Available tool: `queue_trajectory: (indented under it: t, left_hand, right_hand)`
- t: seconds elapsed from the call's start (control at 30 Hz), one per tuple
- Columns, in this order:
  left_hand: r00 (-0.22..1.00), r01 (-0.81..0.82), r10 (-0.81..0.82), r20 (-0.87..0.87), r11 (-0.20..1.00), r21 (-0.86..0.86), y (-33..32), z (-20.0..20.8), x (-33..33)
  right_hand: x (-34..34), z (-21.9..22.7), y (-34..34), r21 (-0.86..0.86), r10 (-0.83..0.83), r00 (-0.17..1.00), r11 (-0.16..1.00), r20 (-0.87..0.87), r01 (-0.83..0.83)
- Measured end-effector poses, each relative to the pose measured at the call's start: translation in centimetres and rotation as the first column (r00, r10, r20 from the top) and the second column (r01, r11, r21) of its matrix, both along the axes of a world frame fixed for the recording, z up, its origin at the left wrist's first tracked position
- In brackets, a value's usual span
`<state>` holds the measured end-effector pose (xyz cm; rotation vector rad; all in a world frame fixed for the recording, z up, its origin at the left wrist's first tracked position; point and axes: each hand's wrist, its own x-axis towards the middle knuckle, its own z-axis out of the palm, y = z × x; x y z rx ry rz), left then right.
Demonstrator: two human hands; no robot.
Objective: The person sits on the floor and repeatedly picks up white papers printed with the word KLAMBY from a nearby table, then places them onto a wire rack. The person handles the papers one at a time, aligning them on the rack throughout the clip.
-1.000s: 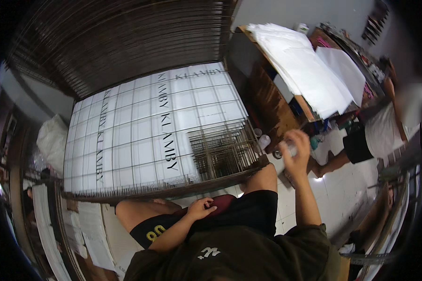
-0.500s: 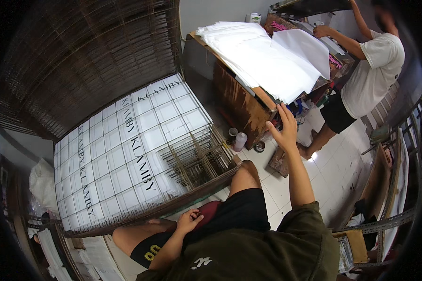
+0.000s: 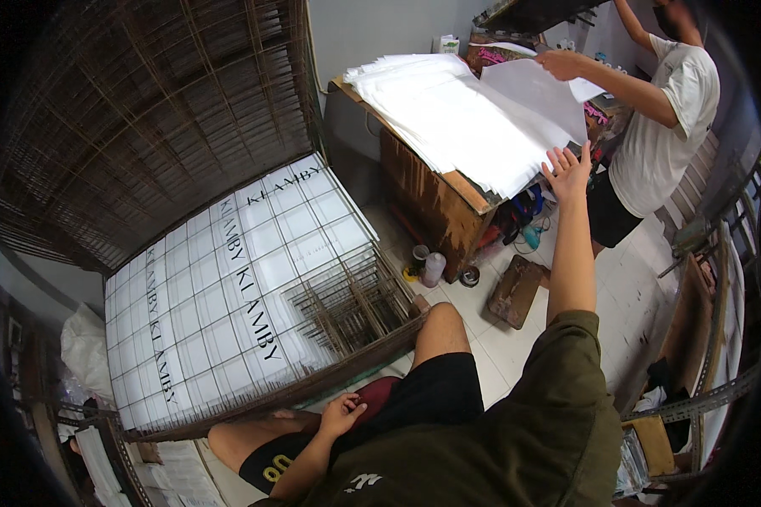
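My right hand [image 3: 569, 171] reaches out with its fingers spread, at the near right corner of a stack of white sheets [image 3: 448, 118]. Nothing is visibly held in it; whether its fingertips touch the paper I cannot tell. A thin translucent sheet [image 3: 537, 97] lies curled up over the right part of the stack, with another person's hand [image 3: 564, 64] at its far edge. In my lap my left hand [image 3: 342, 414] rests with fingers loosely curled and nothing visible in them. To the left, a wire drying rack [image 3: 355, 291] bears large white sheets printed with dark lettering [image 3: 228, 296].
Raised rack shelves [image 3: 169, 110] stand over the left side. The stack lies on a worn wooden cabinet [image 3: 423, 186]. A plastic bottle [image 3: 433, 269] and a brown wooden block [image 3: 516, 291] are on the tiled floor. A co-worker [image 3: 668, 127] stands at a worktable beyond, under a raised dark frame [image 3: 533, 15].
My right hand has moved right and up to the stack's corner. The co-worker's near hand has come across to the translucent sheet's edge. My left hand stays in my lap.
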<state>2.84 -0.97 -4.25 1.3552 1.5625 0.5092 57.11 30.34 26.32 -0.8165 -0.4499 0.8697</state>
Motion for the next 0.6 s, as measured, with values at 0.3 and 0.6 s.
queue_trajectory:
  t: [0.3, 0.6]
  left_hand:
    - [0.998, 0.007, -0.007, 0.065, 1.000, -0.004, -0.2, 0.6, 0.6]
    - [0.987, 0.058, -0.074, 0.146, 0.992, 0.111, 0.4, 4.0, 2.5]
  right_hand:
    - [0.6, 3.0, 4.4, 0.086, 0.235, 0.955, 0.971, -0.180, -0.223]
    - [-2.6, -3.1, 6.8, -0.269, -0.025, 0.955, 0.961, -0.296, -0.058]
